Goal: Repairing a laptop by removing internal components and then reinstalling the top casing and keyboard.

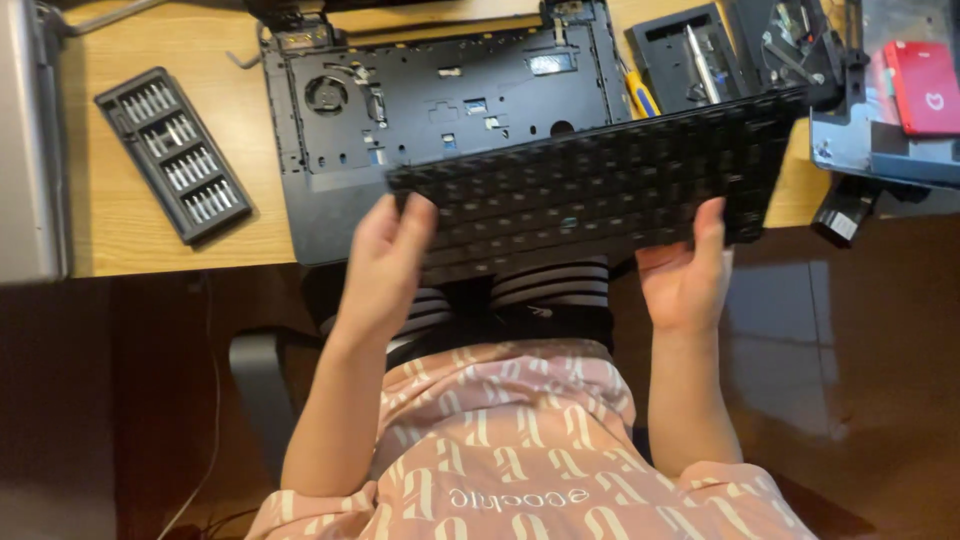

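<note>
I hold a black laptop keyboard (pixel 600 180) in the air over my lap, tilted, its right end higher. My left hand (pixel 385 265) grips its lower left corner, thumb on top. My right hand (pixel 690 275) supports the lower right edge from beneath, with the thumb up on the keys. Behind the keyboard lies the opened black laptop base (pixel 430 100) on the wooden desk (pixel 130 230), its keyboard bay bare with a fan and small connectors showing.
A black tray of screwdriver bits (pixel 172 155) lies on the desk at left. A yellow-handled screwdriver (pixel 640 95) and a black parts case (pixel 690 55) sit behind the keyboard. A red box (pixel 922 85) rests on a blue-grey unit at right. Grey panel at far left.
</note>
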